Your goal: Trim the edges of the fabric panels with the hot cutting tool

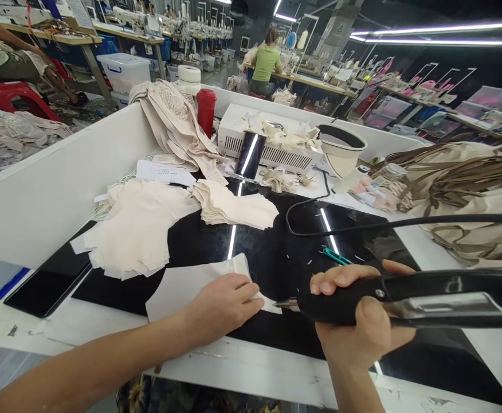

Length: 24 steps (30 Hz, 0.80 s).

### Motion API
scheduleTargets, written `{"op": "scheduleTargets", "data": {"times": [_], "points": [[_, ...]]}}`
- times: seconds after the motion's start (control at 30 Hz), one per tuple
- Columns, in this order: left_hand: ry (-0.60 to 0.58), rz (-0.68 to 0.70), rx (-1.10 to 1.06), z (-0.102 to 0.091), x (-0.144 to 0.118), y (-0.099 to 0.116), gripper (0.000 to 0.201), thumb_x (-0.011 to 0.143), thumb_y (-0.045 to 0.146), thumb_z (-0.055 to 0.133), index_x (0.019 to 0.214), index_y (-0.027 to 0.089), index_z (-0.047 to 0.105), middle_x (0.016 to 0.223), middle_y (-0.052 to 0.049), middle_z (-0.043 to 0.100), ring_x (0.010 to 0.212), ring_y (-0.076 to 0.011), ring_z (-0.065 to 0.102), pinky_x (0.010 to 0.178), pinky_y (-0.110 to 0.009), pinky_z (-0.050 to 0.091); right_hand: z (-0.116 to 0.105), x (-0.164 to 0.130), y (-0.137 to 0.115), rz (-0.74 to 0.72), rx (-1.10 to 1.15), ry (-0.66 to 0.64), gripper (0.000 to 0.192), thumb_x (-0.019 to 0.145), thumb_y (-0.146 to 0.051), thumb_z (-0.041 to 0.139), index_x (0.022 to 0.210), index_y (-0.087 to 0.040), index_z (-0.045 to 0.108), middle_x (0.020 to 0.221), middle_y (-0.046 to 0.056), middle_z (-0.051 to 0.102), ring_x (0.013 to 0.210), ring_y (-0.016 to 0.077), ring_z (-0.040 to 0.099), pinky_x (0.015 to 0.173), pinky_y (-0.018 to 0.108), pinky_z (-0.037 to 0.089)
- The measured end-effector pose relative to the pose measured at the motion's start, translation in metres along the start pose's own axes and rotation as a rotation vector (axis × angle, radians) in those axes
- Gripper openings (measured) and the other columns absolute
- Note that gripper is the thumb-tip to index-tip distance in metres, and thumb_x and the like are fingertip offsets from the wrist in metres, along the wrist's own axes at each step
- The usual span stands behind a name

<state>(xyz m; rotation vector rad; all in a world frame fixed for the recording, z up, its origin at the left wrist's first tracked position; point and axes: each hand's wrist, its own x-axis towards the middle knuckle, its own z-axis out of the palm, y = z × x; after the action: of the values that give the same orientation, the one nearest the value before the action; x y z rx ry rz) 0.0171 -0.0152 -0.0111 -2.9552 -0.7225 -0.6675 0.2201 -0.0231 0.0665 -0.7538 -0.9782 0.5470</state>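
Note:
A cream fabric piece (191, 287) lies flat on the black glossy board (272, 252), with a narrow strip along its upper right edge. My left hand (229, 301) is closed on that piece near its right end, fingertips pressed together at the edge. Wrapped in my right hand (363, 321) is a black corded hand tool (444, 295) with a pointed metal tip. The tip touches or hovers just over the fabric's right corner; I cannot tell which. Behind my hands are a large stack of cream pieces (134, 229) and a smaller stack (238, 206).
Green thread snips (336, 256) lie behind the tool. Its black cable (363, 228) loops across the board. A white vented box (272, 146), red cup (206, 112) and cream bundle (169, 115) stand at the back. A dark phone (47, 284) lies left; brown-strapped fabric (470, 183) fills the right.

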Motion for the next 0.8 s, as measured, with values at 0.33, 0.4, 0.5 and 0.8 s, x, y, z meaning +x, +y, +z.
{"op": "scheduleTargets", "data": {"times": [0.33, 0.4, 0.5, 0.8], "points": [[0.001, -0.003, -0.012, -0.007, 0.002, 0.002, 0.017, 0.114, 0.006, 0.059, 0.113, 0.015, 0.073, 0.106, -0.006, 0.073, 0.100, -0.0218, 0.070, 0.093, -0.034, 0.062, 0.005, -0.013, 0.002, 0.007, 0.008, -0.080, 0.045, 0.091, -0.038, 0.091, 0.127, -0.030, 0.066, 0.081, -0.007, 0.070, 0.059, 0.0158, 0.064, 0.052, 0.030, 0.058], [-0.007, 0.001, -0.010, -0.006, 0.002, 0.001, 0.017, 0.114, 0.005, 0.059, 0.112, 0.016, 0.073, 0.106, -0.006, 0.074, 0.099, -0.0216, 0.070, 0.093, -0.034, 0.062, 0.005, -0.012, 0.001, 0.011, 0.004, -0.083, 0.044, 0.091, -0.038, 0.091, 0.127, -0.029, 0.066, 0.081, -0.007, 0.069, 0.059, 0.0157, 0.064, 0.052, 0.030, 0.058], [-0.004, -0.001, -0.010, -0.003, 0.001, 0.000, 0.017, 0.113, 0.005, 0.060, 0.111, 0.016, 0.073, 0.107, -0.007, 0.074, 0.100, -0.0218, 0.070, 0.092, -0.034, 0.062, 0.002, -0.010, -0.002, 0.016, 0.001, -0.050, 0.046, 0.088, -0.040, 0.093, 0.124, -0.029, 0.066, 0.079, -0.007, 0.068, 0.057, 0.0158, 0.062, 0.050, 0.030, 0.056], [-0.007, -0.002, -0.006, -0.002, -0.001, -0.001, 0.022, 0.112, 0.001, 0.057, 0.113, 0.017, 0.073, 0.113, -0.009, 0.075, 0.102, -0.0217, 0.072, 0.095, -0.034, 0.064, -0.005, -0.010, -0.002, -0.006, -0.012, -0.024, 0.044, 0.088, -0.036, 0.093, 0.124, -0.028, 0.068, 0.080, -0.006, 0.070, 0.059, 0.0164, 0.063, 0.051, 0.031, 0.057]]}}
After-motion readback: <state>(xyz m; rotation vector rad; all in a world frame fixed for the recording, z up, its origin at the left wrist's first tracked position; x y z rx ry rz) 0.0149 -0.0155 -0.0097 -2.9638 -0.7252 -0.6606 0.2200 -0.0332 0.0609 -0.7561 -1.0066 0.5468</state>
